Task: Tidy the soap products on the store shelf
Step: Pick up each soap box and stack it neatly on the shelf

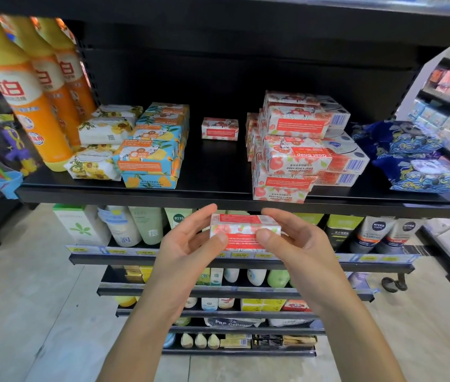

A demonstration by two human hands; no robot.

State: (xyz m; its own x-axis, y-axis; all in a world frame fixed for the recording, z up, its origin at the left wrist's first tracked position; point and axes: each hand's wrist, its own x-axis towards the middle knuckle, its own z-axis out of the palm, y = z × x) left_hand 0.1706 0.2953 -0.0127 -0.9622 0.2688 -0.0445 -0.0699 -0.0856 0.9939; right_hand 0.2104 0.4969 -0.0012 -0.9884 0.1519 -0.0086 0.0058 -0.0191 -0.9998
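Nearest me, my left hand (190, 244) and right hand (298, 241) meet just below the shelf edge, sharing one red-and-white soap box (241, 232). Thumb and fingers of each hand pinch one end, so the box sits level with its long face toward me. I judge that's to square it up before it goes on the shelf. It hangs in the air in front of the shelf (218, 172), touching nothing there. Matching boxes form a ragged stack (292, 161) on the right, some skewed, and a lone box (220, 129) sits far back in the bare middle. I expect mine belongs with that stack.
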